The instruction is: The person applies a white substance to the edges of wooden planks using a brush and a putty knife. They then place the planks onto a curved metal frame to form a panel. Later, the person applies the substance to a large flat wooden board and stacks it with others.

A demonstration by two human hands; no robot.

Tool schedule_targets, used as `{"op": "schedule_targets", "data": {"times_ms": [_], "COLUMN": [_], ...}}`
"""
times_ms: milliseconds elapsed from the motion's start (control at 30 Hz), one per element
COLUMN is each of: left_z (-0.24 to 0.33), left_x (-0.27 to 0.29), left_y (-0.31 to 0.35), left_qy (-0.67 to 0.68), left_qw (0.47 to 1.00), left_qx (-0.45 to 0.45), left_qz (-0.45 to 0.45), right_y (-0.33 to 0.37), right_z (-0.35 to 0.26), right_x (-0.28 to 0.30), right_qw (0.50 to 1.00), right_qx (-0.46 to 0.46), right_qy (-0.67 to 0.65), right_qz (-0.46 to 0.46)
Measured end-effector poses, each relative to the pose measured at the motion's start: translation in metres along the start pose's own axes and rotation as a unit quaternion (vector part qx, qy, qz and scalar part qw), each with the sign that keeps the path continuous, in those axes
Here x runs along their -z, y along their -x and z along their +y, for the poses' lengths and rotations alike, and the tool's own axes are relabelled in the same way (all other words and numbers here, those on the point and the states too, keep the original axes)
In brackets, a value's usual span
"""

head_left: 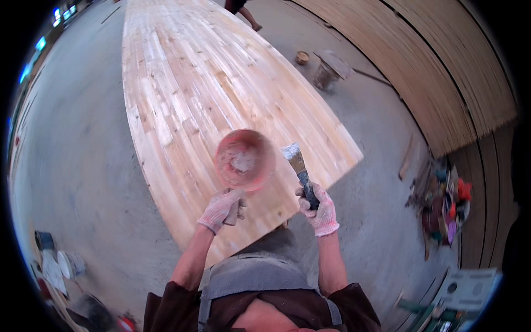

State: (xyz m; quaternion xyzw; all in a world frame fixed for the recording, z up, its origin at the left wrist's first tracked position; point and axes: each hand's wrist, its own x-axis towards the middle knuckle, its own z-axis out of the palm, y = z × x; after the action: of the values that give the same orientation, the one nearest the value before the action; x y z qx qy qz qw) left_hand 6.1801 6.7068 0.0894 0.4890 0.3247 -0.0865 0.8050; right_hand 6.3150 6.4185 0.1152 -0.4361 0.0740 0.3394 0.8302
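Note:
My left hand (220, 210), in a whitish glove, is closed round the short handle of a round pink dipper (264, 176). A lump of pale paste (242, 160) sits inside it; the dipper is blurred. In my other gloved hand, the right (321, 214), I grip the dark handle of a putty knife (298, 166), its blade pointing up and away. White paste coats the blade's tip. Both tools are above the near end of a long wooden panel (182, 122) made of joined strips, with pale smears on its surface.
Stacked wooden panels (409, 66) lie at the right. A stool-like stand (330, 71) and a small tub (302, 57) are beyond the panel's right edge. Mixed clutter (442, 207) is at the right, a white bucket (71, 264) at the lower left. Another person's leg (250, 19) shows at the far end.

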Motion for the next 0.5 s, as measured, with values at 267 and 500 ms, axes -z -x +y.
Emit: {"op": "schedule_targets", "data": {"times_ms": [267,500], "left_z": [0.028,0.055], "left_x": [-0.037,-0.075], "left_y": [-0.033,-0.036], "left_qy": [0.008,-0.052], "left_qw": [0.97,0.926], "left_qx": [0.031,0.102], "left_qz": [0.242,0.359], "right_y": [-0.261,-0.432], "right_z": [-0.158,-0.187], "right_x": [-0.009,-0.034], "right_qw": [0.902,0.54], "right_qx": [0.053,0.333], "right_qy": [0.426,0.761], "right_qz": [-0.053,-0.135]}}
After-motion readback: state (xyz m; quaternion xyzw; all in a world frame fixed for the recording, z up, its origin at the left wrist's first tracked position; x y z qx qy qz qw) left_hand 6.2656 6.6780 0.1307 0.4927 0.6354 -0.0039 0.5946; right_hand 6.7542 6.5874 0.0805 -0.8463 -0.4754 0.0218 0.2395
